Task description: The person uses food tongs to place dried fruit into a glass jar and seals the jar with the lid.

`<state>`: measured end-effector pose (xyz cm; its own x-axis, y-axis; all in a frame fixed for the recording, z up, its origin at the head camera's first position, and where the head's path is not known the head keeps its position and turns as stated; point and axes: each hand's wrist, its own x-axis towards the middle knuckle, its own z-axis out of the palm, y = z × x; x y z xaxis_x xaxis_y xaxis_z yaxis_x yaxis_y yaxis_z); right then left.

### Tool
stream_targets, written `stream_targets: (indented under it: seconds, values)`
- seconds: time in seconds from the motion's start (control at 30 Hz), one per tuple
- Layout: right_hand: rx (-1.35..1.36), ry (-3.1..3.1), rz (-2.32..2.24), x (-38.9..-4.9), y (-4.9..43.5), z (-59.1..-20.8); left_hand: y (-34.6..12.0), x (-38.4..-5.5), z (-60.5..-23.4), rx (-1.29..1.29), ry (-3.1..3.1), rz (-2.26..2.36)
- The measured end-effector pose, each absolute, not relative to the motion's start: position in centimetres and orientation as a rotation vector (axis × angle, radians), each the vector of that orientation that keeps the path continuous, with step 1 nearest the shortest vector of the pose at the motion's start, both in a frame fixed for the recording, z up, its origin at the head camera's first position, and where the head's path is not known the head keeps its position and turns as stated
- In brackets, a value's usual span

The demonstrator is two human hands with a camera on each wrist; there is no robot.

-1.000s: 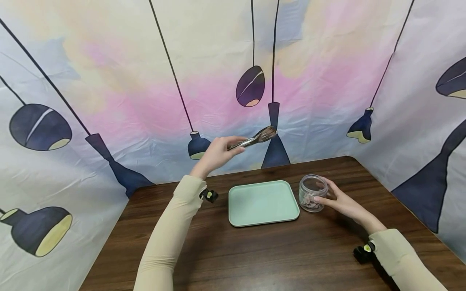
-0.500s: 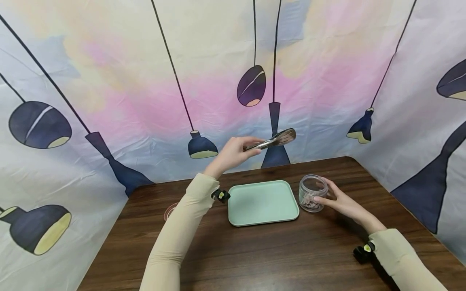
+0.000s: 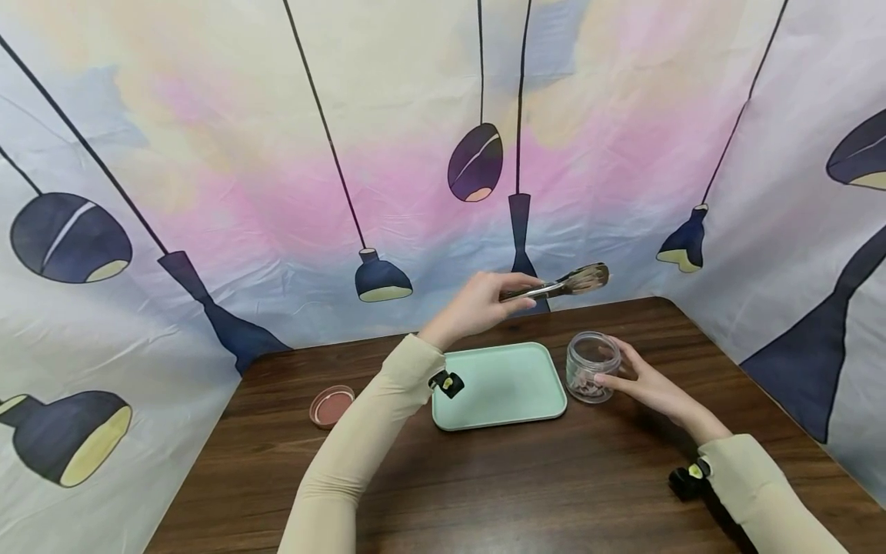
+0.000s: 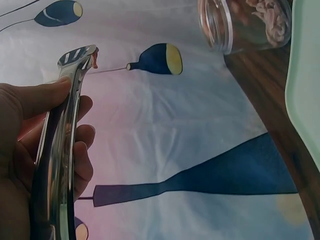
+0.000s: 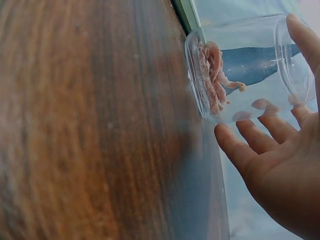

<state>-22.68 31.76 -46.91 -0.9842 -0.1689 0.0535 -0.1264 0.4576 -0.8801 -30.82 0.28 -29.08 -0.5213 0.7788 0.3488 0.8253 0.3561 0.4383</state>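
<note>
My left hand [image 3: 477, 308] grips shiny metal tongs [image 3: 554, 288] over the far side of the tray, their broad end pointing right toward the jar. In the left wrist view a small reddish piece [image 4: 95, 58] shows at the tip of the tongs. A clear jar [image 3: 590, 369] stands upright on the table, without a lid, right of the tray. Pinkish, shrivelled pieces [image 5: 214, 80] lie at its bottom. My right hand [image 3: 647, 385] holds the jar from the right, thumb on the near side and fingers behind.
The pale green tray [image 3: 501, 396] lies bare in the middle of the dark wooden table [image 3: 526, 485]. A round red lid [image 3: 332, 406] rests to its left, partly covered by my left sleeve. A printed cloth [image 3: 401, 154] hangs behind the table.
My left hand has moved right and slightly down with the tongs, bringing their end above the jar's far side. The red lid has come into view. The right hand and jar stay in place.
</note>
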Motion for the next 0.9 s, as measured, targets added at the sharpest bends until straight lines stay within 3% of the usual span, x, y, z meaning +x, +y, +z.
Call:
stream_targets:
  seconds: [0.9]
  values:
    - [-0.27,2.681,-1.544,-23.0,31.6,-46.9,2.5,-30.6,-34.6,-1.514,-2.688,-0.7]
